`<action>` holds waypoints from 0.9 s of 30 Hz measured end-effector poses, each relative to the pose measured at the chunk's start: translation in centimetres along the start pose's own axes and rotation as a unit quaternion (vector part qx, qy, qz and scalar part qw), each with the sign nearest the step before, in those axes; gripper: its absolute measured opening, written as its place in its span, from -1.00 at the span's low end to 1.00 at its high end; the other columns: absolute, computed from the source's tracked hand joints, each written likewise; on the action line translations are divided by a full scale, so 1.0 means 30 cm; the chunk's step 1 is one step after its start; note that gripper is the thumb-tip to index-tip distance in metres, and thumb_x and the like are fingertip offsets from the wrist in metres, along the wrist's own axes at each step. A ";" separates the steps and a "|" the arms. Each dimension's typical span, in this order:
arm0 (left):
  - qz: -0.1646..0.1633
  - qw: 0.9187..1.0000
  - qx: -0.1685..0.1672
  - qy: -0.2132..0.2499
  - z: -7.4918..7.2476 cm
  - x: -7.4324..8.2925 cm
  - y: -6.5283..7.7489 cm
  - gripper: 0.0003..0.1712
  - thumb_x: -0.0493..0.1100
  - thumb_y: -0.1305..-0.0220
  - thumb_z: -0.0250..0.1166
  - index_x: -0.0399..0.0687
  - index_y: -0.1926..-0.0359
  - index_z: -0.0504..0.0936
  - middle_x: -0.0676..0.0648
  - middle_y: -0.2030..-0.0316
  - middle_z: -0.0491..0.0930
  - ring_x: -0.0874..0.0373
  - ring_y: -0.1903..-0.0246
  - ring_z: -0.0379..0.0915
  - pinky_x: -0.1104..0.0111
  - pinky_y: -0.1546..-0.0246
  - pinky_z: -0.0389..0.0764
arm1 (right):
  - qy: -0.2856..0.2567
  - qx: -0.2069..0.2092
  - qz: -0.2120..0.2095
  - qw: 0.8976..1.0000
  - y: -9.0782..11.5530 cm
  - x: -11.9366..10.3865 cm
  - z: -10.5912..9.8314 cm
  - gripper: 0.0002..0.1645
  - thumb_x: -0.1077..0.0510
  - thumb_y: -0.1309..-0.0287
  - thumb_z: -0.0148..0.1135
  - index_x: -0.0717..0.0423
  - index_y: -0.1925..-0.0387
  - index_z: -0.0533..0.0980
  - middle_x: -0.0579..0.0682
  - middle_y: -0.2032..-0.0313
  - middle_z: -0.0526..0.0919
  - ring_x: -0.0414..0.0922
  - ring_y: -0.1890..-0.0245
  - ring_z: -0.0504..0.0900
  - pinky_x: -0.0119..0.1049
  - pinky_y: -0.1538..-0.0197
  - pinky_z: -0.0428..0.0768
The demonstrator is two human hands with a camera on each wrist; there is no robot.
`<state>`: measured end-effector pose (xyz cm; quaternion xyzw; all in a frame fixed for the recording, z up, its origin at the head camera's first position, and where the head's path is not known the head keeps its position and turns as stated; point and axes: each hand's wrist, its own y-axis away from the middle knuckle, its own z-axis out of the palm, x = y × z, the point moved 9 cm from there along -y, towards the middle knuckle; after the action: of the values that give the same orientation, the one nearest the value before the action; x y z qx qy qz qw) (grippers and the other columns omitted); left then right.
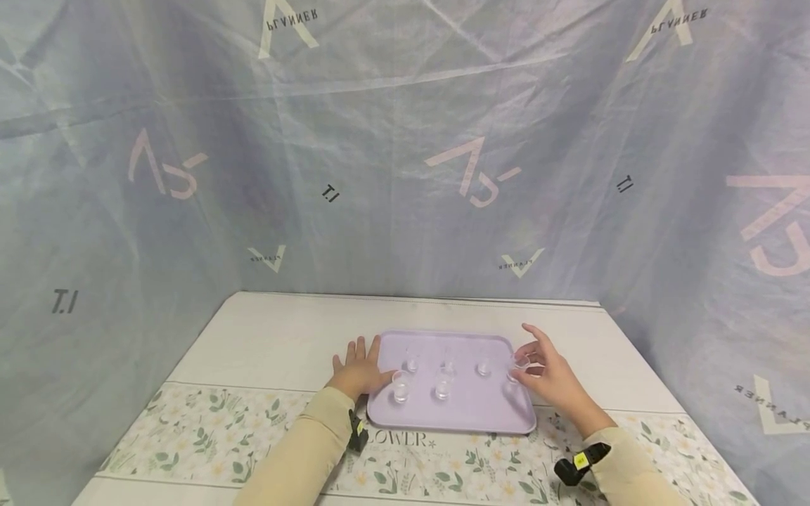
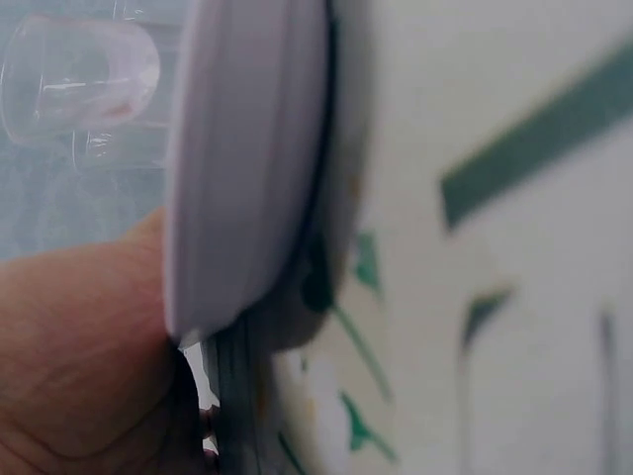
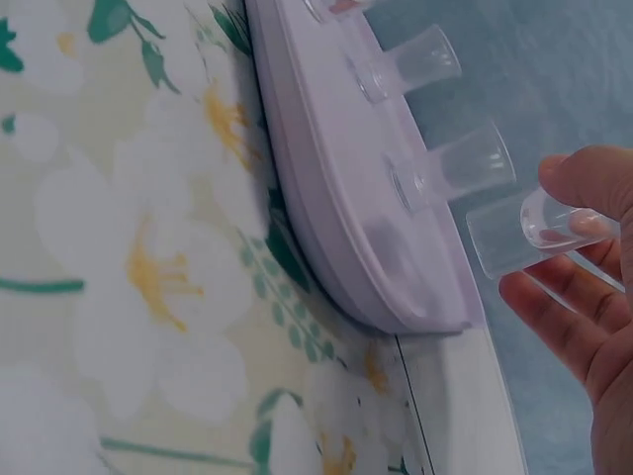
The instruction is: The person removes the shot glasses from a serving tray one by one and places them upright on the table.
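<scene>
Small, clear plastic cup (image 3: 499, 239) in the right hand (image 1: 552, 372), above the right end of a lilac tray (image 1: 471, 417). The cup is colourless and transparent, with smooth, plain walls; which end is uppermost cannot be told. It lies between the thumb and the curled fingers, pinched at its side, while the index finger extends away from it. The left hand (image 1: 359, 372) lies flat at the tray's left edge, fingers straight and spread, its thumb reaching over the rim near the closest of five matching cups (image 1: 442, 388). These stand upright on the tray, three in the far row and two in the near. The right-wrist view shows the held cup raised off the tray floor, a gap less distinct from the head; the left-wrist view alone shows the tray's outer wall close up, beside a floral table covering (image 1: 259, 414).
</scene>
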<state>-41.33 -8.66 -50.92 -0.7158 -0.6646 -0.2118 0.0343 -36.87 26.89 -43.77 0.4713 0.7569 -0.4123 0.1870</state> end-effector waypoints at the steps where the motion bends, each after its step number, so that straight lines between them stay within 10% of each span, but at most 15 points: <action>1: -0.001 1.000 -0.001 0.000 0.000 -0.001 -0.001 0.12 0.47 -0.35 0.06 0.00 -0.64 -0.17 -0.34 -0.59 -0.27 -0.29 -0.56 -0.42 -0.31 -0.43 -0.32 | 0.001 0.002 -0.002 1.000 -0.001 0.001 -0.005 0.16 0.44 0.01 0.52 0.10 -0.53 0.08 0.14 0.15 0.63 0.03 0.19 0.70 -0.09 0.14 0.73; 27: 0.000 1.000 0.002 0.001 -0.004 0.005 0.004 0.11 0.45 -0.35 0.08 0.00 -0.64 -0.14 -0.33 -0.59 -0.25 -0.27 -0.57 -0.39 -0.30 -0.44 -0.30 | 0.050 0.047 0.026 0.997 -0.022 0.136 -0.145 0.16 0.45 -0.02 0.48 0.14 -0.54 0.04 0.19 0.14 0.65 -0.17 0.19 0.68 -0.47 0.14 0.66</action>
<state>-41.25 -8.57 -50.73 -0.7152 -0.6652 -0.2113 0.0361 -38.97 32.50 -43.65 0.5188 0.7328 -0.4182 0.1373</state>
